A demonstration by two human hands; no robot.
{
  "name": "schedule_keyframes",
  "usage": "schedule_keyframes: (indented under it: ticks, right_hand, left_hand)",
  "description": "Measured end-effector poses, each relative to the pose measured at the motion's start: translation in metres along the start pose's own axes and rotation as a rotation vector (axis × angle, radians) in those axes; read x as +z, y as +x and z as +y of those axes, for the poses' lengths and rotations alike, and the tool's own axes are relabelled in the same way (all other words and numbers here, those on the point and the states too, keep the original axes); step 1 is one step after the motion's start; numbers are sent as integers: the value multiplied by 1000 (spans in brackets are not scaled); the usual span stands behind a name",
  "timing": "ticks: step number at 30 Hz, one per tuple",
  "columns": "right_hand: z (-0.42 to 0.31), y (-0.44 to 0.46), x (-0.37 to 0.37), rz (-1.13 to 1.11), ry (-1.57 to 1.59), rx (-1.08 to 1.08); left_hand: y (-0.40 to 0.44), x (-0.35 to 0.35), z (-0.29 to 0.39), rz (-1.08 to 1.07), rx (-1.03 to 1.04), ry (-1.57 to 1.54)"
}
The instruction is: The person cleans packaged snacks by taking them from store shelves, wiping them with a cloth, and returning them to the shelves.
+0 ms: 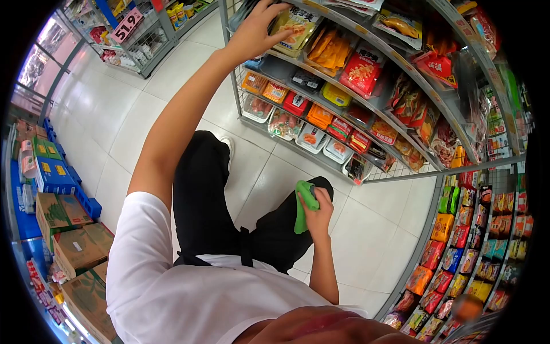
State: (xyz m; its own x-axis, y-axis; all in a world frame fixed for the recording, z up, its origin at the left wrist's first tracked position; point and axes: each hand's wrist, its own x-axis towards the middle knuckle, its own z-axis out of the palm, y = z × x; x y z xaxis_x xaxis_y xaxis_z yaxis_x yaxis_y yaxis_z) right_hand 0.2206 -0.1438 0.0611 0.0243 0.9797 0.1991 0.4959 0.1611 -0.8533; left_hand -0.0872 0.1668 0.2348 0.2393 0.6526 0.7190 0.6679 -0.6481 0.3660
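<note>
My left hand [258, 26] reaches out to the shelf at the top, thumb and fingers apart. It is at the left edge of a yellow-green food packet [297, 31], touching it or very close; a firm grip does not show. Down by my right knee, my right hand [318, 211] is closed around a crumpled green cloth [306, 203]. Part of the cloth hangs below the fingers. Right of the yellow-green packet hang a packet of orange-yellow strips [328, 50] and a red packet [362, 69].
Lower tiers of the shelf rack [286, 62] hold several boxed and tray-packed foods [312, 137]. Another rack of colourful packets [441, 229] curves along the right. Cardboard boxes [80, 246] and a blue carton [54, 175] line the left. A price sign [127, 26] reads 51.9.
</note>
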Motion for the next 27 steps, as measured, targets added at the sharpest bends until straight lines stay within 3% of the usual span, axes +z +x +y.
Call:
schedule_keyframes:
  ticks: [3, 8, 11, 14, 17, 22, 27]
  right_hand:
    - [-3, 1, 0, 0, 23, 4]
    - [-1, -1, 1, -5, 18, 11]
    - [2, -1, 2, 0, 20, 6]
    - [4, -4, 1, 16, 14, -6]
    - [6, -7, -2, 38, 1, -6]
    - [17, -14, -5, 36, 2, 19]
    - [11, -14, -5, 24, 3, 25]
  left_hand:
    - [0, 5, -3, 88, -9, -21]
    - [3, 23, 31, 193, -219, 118]
    - [13, 21, 57, 129, -397, 150]
    - [15, 33, 49, 263, -263, 68]
    - [17, 33, 40, 176, -397, 135]
    - [12, 25, 32, 74, -320, 118]
    - [4, 27, 29, 230, -156, 110]
